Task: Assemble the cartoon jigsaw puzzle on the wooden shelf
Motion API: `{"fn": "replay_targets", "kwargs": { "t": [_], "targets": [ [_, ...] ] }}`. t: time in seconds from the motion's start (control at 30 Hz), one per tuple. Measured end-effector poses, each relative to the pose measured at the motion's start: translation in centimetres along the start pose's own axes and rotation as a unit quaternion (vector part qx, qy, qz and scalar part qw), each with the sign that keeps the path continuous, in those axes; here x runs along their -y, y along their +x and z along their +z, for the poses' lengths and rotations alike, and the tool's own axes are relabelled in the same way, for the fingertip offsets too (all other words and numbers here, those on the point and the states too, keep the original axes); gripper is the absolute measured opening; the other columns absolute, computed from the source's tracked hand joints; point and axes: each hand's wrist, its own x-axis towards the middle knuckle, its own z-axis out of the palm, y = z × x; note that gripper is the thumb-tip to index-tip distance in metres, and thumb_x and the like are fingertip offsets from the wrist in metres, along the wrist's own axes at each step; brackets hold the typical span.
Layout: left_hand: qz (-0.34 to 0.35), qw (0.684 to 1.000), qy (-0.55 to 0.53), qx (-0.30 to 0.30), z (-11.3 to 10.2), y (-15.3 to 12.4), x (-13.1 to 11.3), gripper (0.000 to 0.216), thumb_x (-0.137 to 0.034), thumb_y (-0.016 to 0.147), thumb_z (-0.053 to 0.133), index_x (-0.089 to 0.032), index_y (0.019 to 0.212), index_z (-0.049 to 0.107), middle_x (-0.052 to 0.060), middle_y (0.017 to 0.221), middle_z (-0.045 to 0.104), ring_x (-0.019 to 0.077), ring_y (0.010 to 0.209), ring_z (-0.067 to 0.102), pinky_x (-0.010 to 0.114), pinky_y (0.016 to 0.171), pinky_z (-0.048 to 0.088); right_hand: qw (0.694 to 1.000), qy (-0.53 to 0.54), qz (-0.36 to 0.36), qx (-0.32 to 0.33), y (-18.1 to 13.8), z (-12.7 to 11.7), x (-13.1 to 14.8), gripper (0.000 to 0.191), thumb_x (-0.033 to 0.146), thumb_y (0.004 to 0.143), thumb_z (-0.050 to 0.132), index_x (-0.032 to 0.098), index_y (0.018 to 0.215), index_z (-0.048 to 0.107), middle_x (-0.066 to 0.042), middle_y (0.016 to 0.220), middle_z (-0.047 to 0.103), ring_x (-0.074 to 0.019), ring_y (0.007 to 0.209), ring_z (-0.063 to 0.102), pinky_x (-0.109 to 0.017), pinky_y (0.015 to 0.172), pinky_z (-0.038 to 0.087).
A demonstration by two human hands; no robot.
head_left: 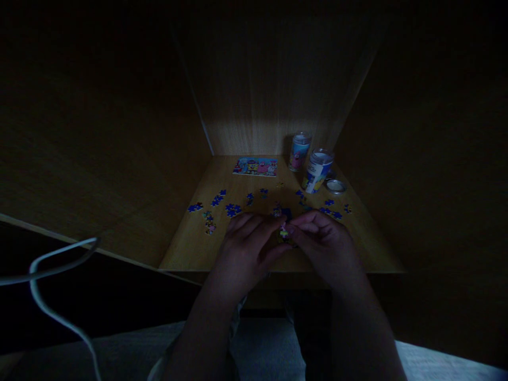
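Observation:
My left hand [249, 244] and my right hand [322, 241] meet over the middle of a small wooden desk [190, 248]. Between their fingertips sits a small puzzle piece [283, 231], pinched from both sides. Several loose puzzle pieces [232, 209], mostly blue side up, lie scattered across the desk beyond my hands. A finished cartoon picture card [255, 166] lies flat at the back. The scene is very dark.
Two cylindrical tins [316, 170] stand at the back right, with a round lid [335, 186] beside them. Wooden side walls close in the desk left, right and behind. A pale cable [47, 296] loops at the lower left.

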Motion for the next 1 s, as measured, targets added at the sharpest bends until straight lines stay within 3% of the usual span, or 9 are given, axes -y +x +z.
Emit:
{"fn": "replay_targets", "kwargs": {
  "t": [0.3,0.5,0.73,1.0],
  "targets": [
    [-0.002,1.0,-0.021,-0.007,0.0,-0.1,0.2,0.034,-0.028,0.1,0.083,-0.027,0.131,0.071,0.004,0.12,0.081,0.025,0.111,0.073,0.045,0.1,0.056,1.0,-0.012,0.008,0.027,0.1,0.1,-0.2,0.021,0.038,0.095,0.085,0.026,0.097,0.068,0.001,0.09,0.081,-0.0153,0.081,0.076,-0.025,0.073,0.058],
    [-0.053,0.997,-0.048,0.007,-0.8,0.4,0.7,0.032,-0.02,0.094,0.088,-0.027,0.123,0.075,0.003,0.116,0.079,0.0232,0.11,0.072,0.041,0.097,0.057,0.983,-0.144,-0.079,-0.08,0.1,-0.2,-0.2,0.02,0.045,0.102,0.076,0.027,0.105,0.07,-0.004,0.1,0.079,-0.0202,0.094,0.074,-0.033,0.083,0.058],
    [-0.108,0.993,-0.034,0.03,-0.6,0.6,1.5,0.035,-0.013,0.087,0.092,-0.029,0.115,0.078,0.004,0.125,0.077,0.0279,0.119,0.071,0.051,0.106,0.056,0.969,-0.22,-0.087,-0.066,0.1,-0.1,-0.1,0.019,0.046,0.106,0.068,0.027,0.104,0.07,-0.004,0.103,0.079,-0.0217,0.096,0.076,-0.035,0.088,0.058],
    [-0.122,0.992,-0.01,0.044,-0.3,0.4,1.6,0.031,-0.014,0.087,0.091,-0.029,0.112,0.08,0.006,0.135,0.074,0.0306,0.129,0.069,0.057,0.113,0.055,0.968,-0.229,-0.083,-0.054,0.1,-0.1,-0.1,0.019,0.046,0.106,0.067,0.028,0.102,0.071,-0.005,0.104,0.081,-0.0221,0.099,0.077,-0.035,0.089,0.058]
  ]
}}
